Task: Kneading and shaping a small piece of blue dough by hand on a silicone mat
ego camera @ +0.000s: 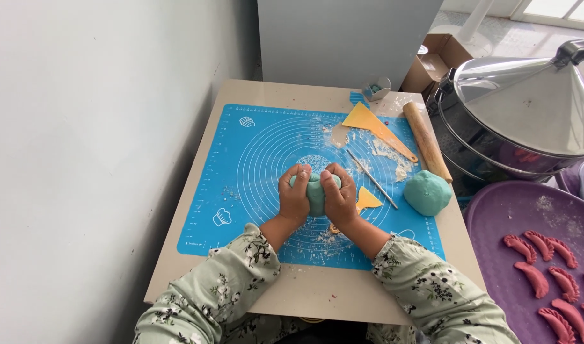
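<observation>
My left hand [294,194] and my right hand [340,194] are both closed around a small piece of teal dough [316,193], held between them just above the blue silicone pastry mat [241,185]. A larger ball of teal dough [427,192] rests on the mat's right edge, apart from my hands. A thin metal rod [372,178] lies just right of my right hand. A small yellow scraper [367,200] sits beside my right wrist.
A wooden rolling pin [427,141] and a long yellow scraper [376,127] lie at the mat's upper right, with flour scattered around. A small cup [377,88] stands at the back. A steel steamer [521,108] and a purple tray [502,216] with several pink dumplings [547,267] stand at the right. A wall is at the left.
</observation>
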